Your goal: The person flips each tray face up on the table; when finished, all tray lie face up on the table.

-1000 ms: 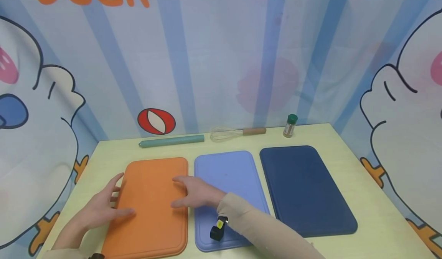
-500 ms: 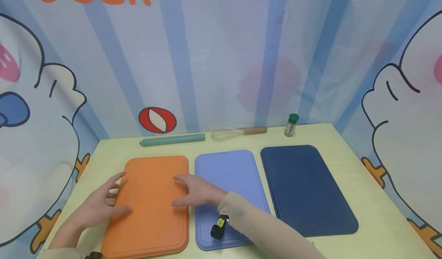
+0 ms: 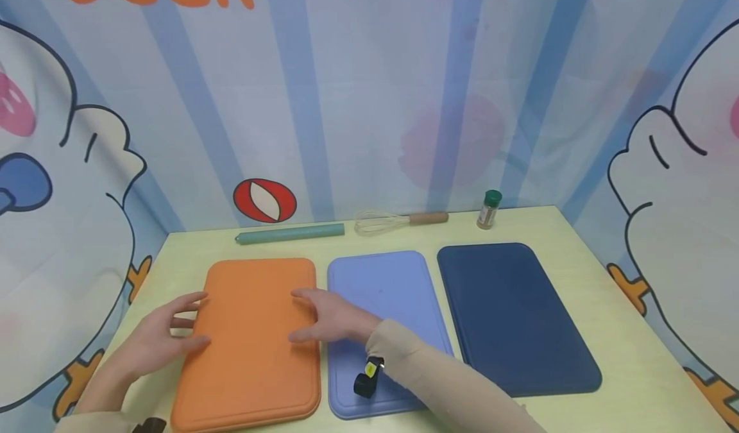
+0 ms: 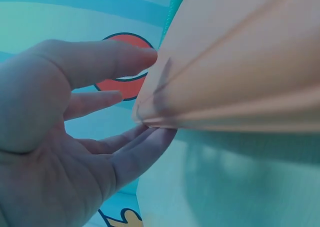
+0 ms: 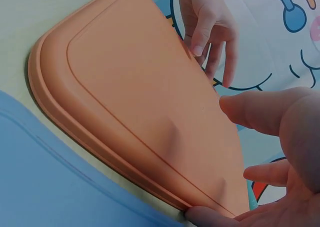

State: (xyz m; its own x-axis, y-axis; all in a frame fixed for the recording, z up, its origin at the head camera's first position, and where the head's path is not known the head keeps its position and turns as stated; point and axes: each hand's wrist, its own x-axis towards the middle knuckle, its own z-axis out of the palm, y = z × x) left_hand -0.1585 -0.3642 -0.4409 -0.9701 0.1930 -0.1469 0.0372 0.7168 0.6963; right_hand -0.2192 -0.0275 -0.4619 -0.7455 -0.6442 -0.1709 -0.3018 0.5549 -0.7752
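An orange cutting board (image 3: 254, 356) with rounded corners and a shallow groove lies at the left of the table. My left hand (image 3: 158, 337) is at its left edge. In the left wrist view the lower fingertips (image 4: 162, 137) touch the edge from below, while the thumb stays apart from it. Over the board's right side is my right hand (image 3: 329, 317), thumb and fingers spread. One fingertip (image 5: 205, 216) meets the right edge in the right wrist view. Beneath the right forearm lies a light blue cutting board (image 3: 378, 285), close beside the orange one.
Farther right lies a dark blue board (image 3: 514, 317). Along the back of the pale yellow table (image 3: 583, 292) are a green stick-like roll (image 3: 291, 234), a whisk (image 3: 428, 219) and a green-capped spice jar (image 3: 488, 210). A printed curtain (image 3: 369, 99) hangs behind.
The orange board has turned slightly, its near end shifting right toward the light blue board. My left thumb has drawn back a little to the left; the right hand stays nearly in place.
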